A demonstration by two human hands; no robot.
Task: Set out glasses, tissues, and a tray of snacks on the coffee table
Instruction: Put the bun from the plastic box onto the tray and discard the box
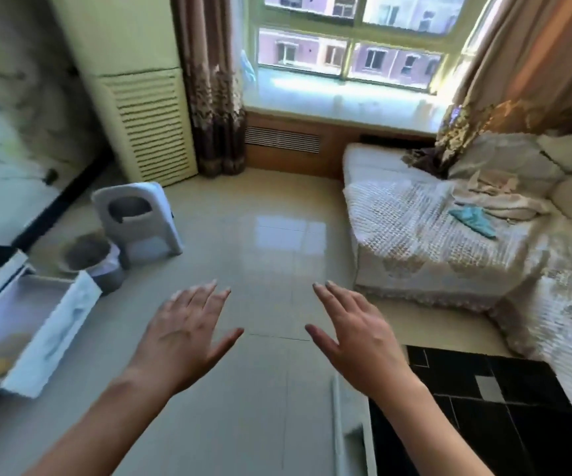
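Black tiling marks a corner of the bench (pixel 504 407), low and just right of the right hand (pixel 363 341); no glasses, tissues or snack tray show on it. Both hands hover over the glossy floor (pixel 270 235), fingers (pixel 205 297) straight and spread, holding nothing. Left of the left hand (pixel 181 338) sits an open white drawer (pixel 33 321). Beyond the fingertips stand a grey bin (pixel 95 266) and white stool (pixel 140 221); right lies a covered sofa (pixel 432 242).

Left hand (pixel 188 333), right hand (pixel 356 334) spread flat, holding nothing, above tiled floor (pixel 270 235); sofa (pixel 432 242) at right.
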